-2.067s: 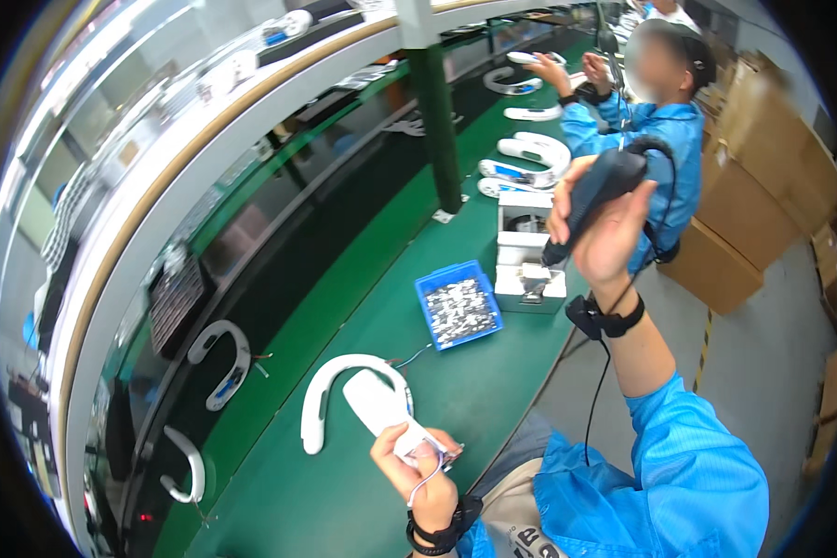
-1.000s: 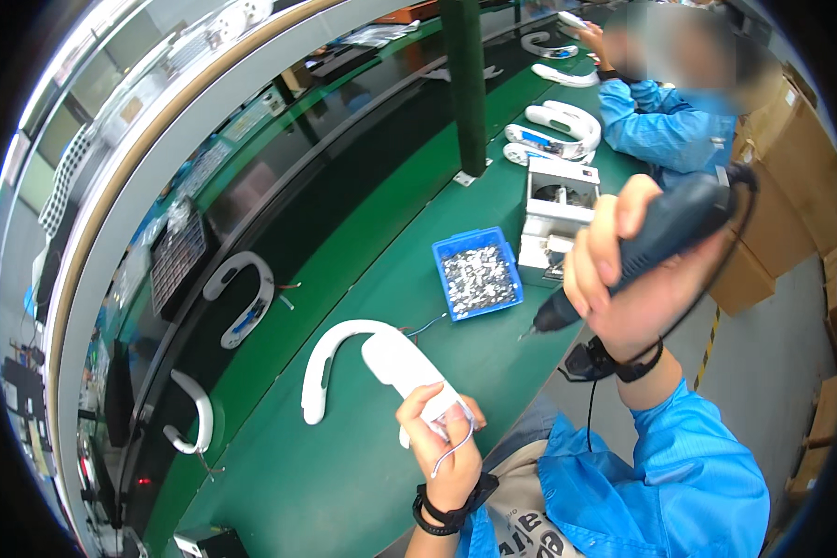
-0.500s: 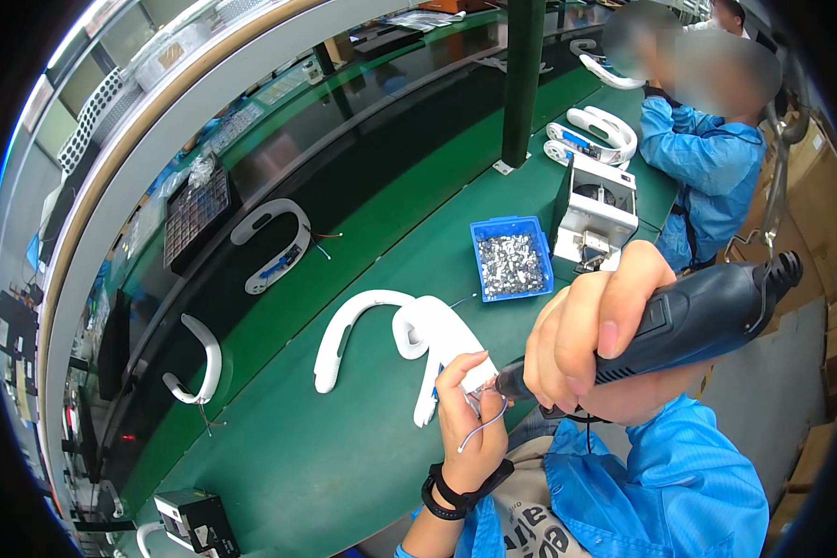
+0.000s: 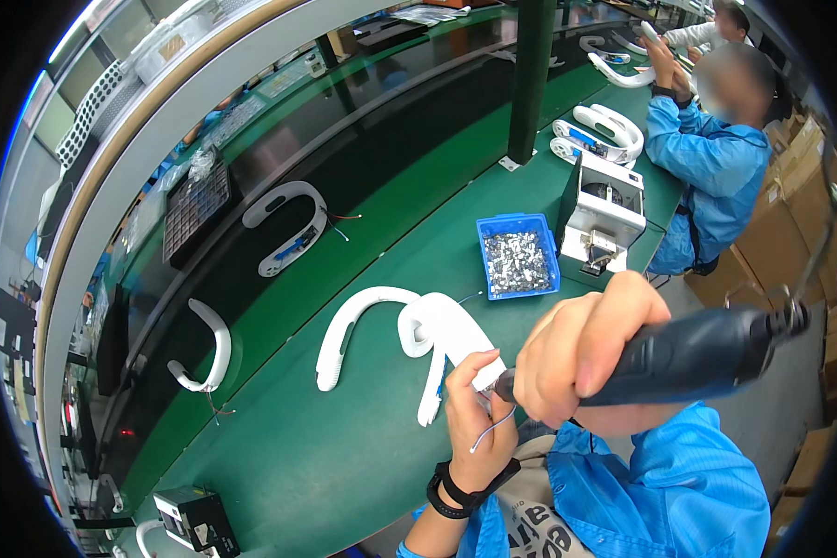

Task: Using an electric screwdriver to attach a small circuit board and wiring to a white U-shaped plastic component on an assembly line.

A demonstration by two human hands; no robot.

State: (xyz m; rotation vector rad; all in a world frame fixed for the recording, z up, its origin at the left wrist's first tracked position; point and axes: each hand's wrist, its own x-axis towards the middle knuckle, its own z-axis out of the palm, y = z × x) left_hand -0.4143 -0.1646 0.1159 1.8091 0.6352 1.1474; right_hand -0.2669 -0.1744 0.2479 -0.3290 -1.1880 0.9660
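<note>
My right hand (image 4: pixel 581 358) is wrapped round the body of a black electric screwdriver (image 4: pixel 688 353). Its tip points left and down at the end of a white curved plastic housing (image 4: pixel 456 330), where my left hand (image 4: pixel 479 432) grips that end between thumb and fingers. A thin wire (image 4: pixel 493 430) hangs loose over the left palm. The exact contact of the bit is hidden by the fingers. Left of this housing, a second white curved piece (image 4: pixel 339 339) lies on the green table (image 4: pixel 335 465).
A blue bin (image 4: pixel 553 279) of small metal parts stands beyond my hands, beside a white-and-black machine (image 4: pixel 604 219). More white curved housings (image 4: pixel 219 344) lie on the dark belt (image 4: pixel 372 167). A green post (image 4: pixel 527 93) rises behind. A co-worker (image 4: pixel 716 177) in blue sits at the far right.
The screwdriver has tilted closer to level, its rear end lower. White housings on the belt have shifted slightly right and away. The co-worker's raised hands now show a white piece.
</note>
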